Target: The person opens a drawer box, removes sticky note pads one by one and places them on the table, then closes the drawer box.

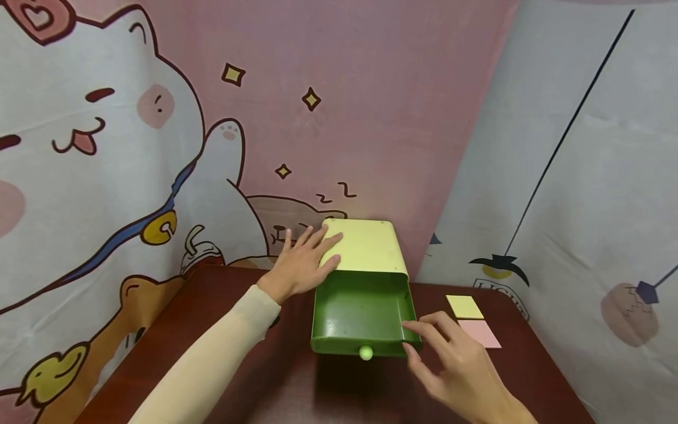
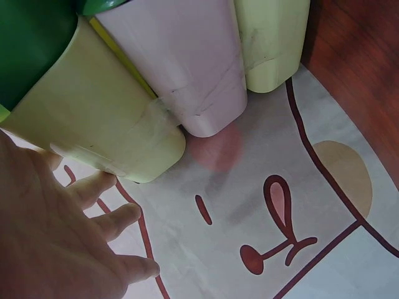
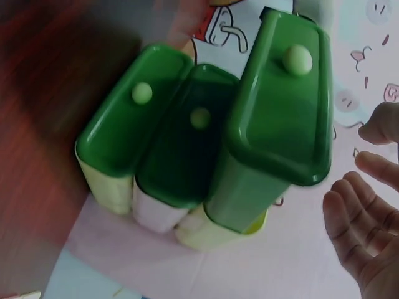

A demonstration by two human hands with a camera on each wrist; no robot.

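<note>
A small three-tier drawer unit with a cream-yellow top casing (image 1: pixel 362 244) stands at the back of the table. Its top green drawer (image 1: pixel 339 346) is pulled far out, with a bare inside and a round pale-green knob (image 1: pixel 366 353) on the front. My left hand (image 1: pixel 302 262) rests on the casing's left side with fingers spread. Around the drawer's right front corner, my right hand (image 1: pixel 455 359) hovers with loosely bent fingers, holding nothing. The right wrist view shows two lower drawers, in a pink casing (image 3: pixel 156 215) and a yellow casing (image 3: pixel 106 187), pushed in.
Right of the unit, a yellow paper square (image 1: pixel 465 307) and a pink paper square (image 1: pixel 481 334) lie on the dark red table (image 1: pixel 254 377). A cartoon-printed cloth (image 1: pixel 392 118) hangs close behind and along both sides.
</note>
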